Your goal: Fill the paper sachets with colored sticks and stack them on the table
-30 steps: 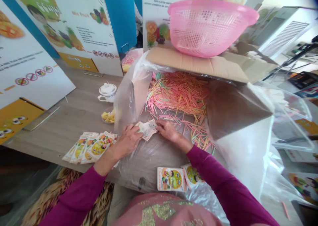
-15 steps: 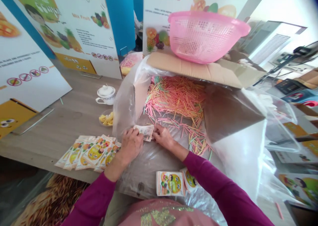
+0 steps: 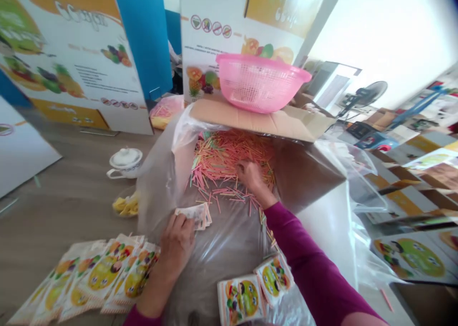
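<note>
My left hand [image 3: 177, 242] is closed on a few small pale printed packets [image 3: 195, 216], pressed against the clear plastic sheet. Farther forward, my right hand [image 3: 250, 175] is at the heap of thin pink, yellow and green sticks [image 3: 222, 154] inside a plastic-lined cardboard box [image 3: 304, 168]. Its fingers are curled together against the sticks; what lies between them cannot be made out. Left of my left arm, several filled-looking printed packets [image 3: 107, 268] overlap on the table. Nearer my body are two stacks of flat packets [image 3: 241, 297], the right one [image 3: 274, 278] tilted.
A pink basket [image 3: 261, 85] rests on the box's back flap. On the left stand a lidded white china pot [image 3: 125, 161] and a small dish of yellow pieces [image 3: 126, 205]. Printed cartons [image 3: 82, 68] line the back. Clear plastic spreads to the right, and a fan [image 3: 370, 93] stands beyond.
My right hand has let go of the small packets and moved forward to the heap of sticks. My left hand keeps the packets. The view has turned to the right.
</note>
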The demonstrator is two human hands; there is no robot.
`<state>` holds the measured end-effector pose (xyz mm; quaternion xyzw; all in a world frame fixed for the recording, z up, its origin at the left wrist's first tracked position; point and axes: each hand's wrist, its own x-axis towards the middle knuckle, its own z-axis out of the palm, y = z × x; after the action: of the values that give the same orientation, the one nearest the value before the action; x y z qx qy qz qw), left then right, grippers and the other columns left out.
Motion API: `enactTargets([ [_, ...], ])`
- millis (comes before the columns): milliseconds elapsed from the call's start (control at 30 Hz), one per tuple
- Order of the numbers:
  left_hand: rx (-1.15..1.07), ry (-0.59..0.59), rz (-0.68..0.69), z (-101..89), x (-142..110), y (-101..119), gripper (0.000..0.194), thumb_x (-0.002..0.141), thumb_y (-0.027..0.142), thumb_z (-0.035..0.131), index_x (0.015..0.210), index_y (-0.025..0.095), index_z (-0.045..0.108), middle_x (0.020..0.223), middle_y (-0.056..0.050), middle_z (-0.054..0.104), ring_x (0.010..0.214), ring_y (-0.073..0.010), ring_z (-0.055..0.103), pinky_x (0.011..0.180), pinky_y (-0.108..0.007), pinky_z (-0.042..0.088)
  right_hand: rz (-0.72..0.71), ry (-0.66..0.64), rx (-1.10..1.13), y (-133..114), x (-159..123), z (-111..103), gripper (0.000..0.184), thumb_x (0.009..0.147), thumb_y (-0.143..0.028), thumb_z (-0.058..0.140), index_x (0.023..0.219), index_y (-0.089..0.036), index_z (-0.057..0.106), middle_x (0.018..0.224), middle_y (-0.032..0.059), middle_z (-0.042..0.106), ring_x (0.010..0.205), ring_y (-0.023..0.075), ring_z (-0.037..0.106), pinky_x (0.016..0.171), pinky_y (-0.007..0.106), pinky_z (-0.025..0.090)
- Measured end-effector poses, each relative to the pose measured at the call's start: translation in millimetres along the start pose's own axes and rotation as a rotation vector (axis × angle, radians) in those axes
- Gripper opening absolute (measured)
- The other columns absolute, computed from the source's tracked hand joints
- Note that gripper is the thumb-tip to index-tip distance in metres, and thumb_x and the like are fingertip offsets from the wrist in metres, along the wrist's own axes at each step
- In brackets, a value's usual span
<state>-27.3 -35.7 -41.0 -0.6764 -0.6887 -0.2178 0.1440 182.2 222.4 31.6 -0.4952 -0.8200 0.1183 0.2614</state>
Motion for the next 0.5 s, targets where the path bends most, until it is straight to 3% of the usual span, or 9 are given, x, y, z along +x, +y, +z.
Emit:
enactTargets([
  [167,-0.010,0.074,0.059,7.4,-2.6,-4.9,0.028,0.103,0.015,0.056,0.079,0.026,0.067,0.084,-0.005,0.070,0.086,-0.0254,0.065,0.081,-0.038,0.051,0.131,0.195,-0.067,54.5,11.5,-16.4,0.024,0.091,-0.014,0.063,0.097,-0.020,0.086,0.101,0.0128,0.081,0.090,0.0242,0.072,0.087,0.033,0.055],
  [333,-0.048,-0.009,0.037,8.4,-9.3,-12.7,0.030,0.104,0.017,0.051,0.092,0.029,0.076,0.093,-0.005,0.075,0.087,-0.0239,0.070,0.076,-0.037,0.053,0.321,0.293,-0.024,96.2,26.3,-35.4,0.044,0.090,-0.008,0.061,0.129,-0.012,0.080,0.124,0.0193,0.080,0.118,0.0318,0.072,0.111,0.044,0.054],
  [400,-0.024,-0.034,0.049,9.4,-11.1,-17.4,0.030,0.104,0.019,0.053,0.096,0.029,0.080,0.094,-0.004,0.077,0.088,-0.0226,0.071,0.077,-0.035,0.054,0.310,0.302,-0.068,105.9,35.2,-41.1,0.050,0.091,-0.008,0.062,0.139,-0.010,0.075,0.140,0.0200,0.074,0.133,0.0322,0.065,0.122,0.046,0.048],
  [500,0.017,-0.023,0.072,10.6,-11.8,-22.7,0.028,0.104,0.021,0.056,0.096,0.028,0.082,0.094,-0.003,0.079,0.087,-0.0204,0.072,0.077,-0.033,0.053,0.269,0.207,-0.149,115.7,45.7,-41.8,0.052,0.091,-0.008,0.064,0.142,-0.007,0.071,0.150,0.0196,0.070,0.142,0.0307,0.057,0.129,0.044,0.041],
])
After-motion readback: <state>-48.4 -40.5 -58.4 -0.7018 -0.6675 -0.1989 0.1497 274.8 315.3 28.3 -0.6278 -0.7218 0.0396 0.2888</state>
